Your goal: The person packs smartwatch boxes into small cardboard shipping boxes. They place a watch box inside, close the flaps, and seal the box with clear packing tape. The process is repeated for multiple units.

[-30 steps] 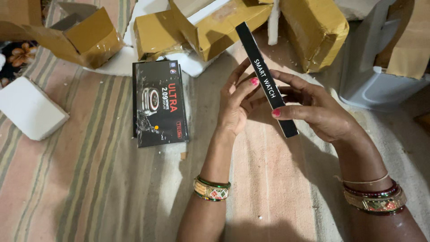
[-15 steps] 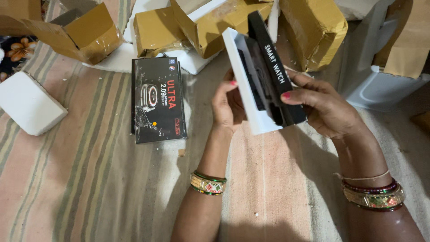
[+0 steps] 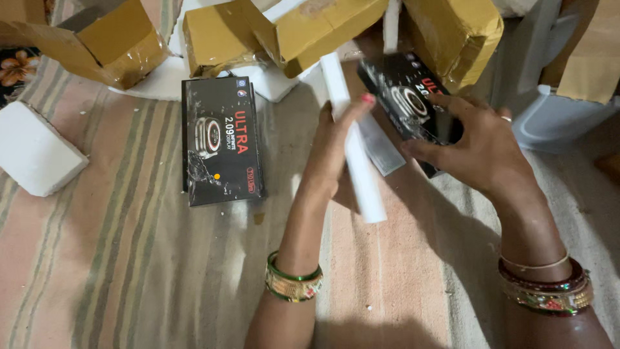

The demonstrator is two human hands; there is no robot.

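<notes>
The left hand point(image 3: 332, 152) holds a long white inner tray point(image 3: 354, 145) upright on its edge, fingers wrapped along the near side and a painted thumb tip pressed on its upper part; the tray's lower end sticks out below the palm toward the striped cloth point(image 3: 129, 271). The right hand point(image 3: 475, 145) grips a black box lid point(image 3: 407, 97) printed with a watch picture, fingers spread over its right half, so most of the lid shows beyond the fingertips on their left. Lid and tray are just beside each other, apart, with a thin white flap point(image 3: 381, 145) showing between them. A second black box point(image 3: 221, 148) lies flat on the cloth, well left of the left hand, untouched. Torn brown cartons point(image 3: 303, 29) crowd the cloth's far edge, and a white foam block point(image 3: 32, 152) rests near its left edge. Bangles ring both wrists.
</notes>
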